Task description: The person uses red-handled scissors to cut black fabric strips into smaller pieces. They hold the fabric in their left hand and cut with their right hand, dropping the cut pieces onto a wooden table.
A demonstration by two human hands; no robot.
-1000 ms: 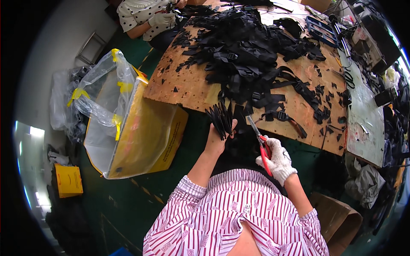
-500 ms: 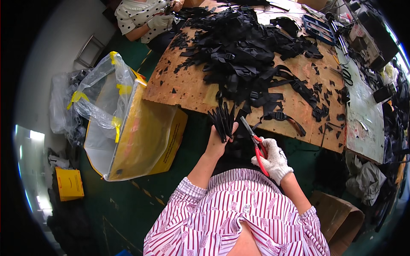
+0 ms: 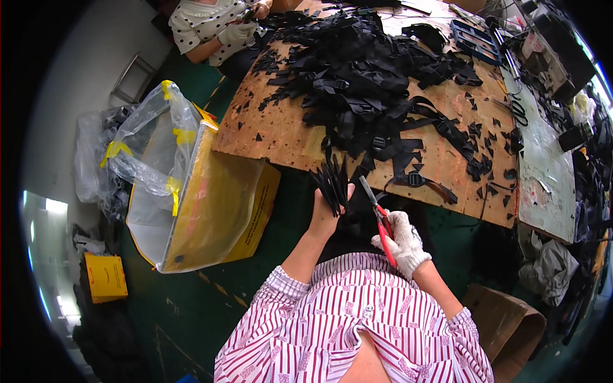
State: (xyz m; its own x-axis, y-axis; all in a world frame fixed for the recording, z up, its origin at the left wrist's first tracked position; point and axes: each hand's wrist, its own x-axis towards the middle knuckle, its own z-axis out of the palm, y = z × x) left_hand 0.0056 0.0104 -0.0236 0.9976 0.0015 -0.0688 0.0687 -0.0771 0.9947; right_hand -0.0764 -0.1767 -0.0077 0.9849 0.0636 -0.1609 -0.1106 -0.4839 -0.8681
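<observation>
Bunched in my left hand (image 3: pixel 324 214), which is bare, are several black webbing straps (image 3: pixel 332 182). Their ends fan upward just off the table's near edge, and some strap trails toward the pile. My right hand (image 3: pixel 403 241) wears a white knitted glove and grips red-handled scissors (image 3: pixel 384 231). The grey blades point up and left, close beside the straps; whether they touch any strap I cannot tell. A black strap with a buckle (image 3: pixel 415 179) lies at the table edge beyond the scissors.
A large heap of black straps (image 3: pixel 357 70) covers the middle of the wooden table (image 3: pixel 300 142). Small black offcuts (image 3: pixel 479 167) lie scattered to the right. At left stands a yellow bin with clear plastic (image 3: pixel 211 210). Across the table, a person's gloved hand (image 3: pixel 237 32) works. A cardboard box (image 3: pixel 504 325) sits lower right.
My right hand has shifted slightly left and down with the scissors. The buckled strap at the table edge has moved a little. My left hand keeps its hold on the straps.
</observation>
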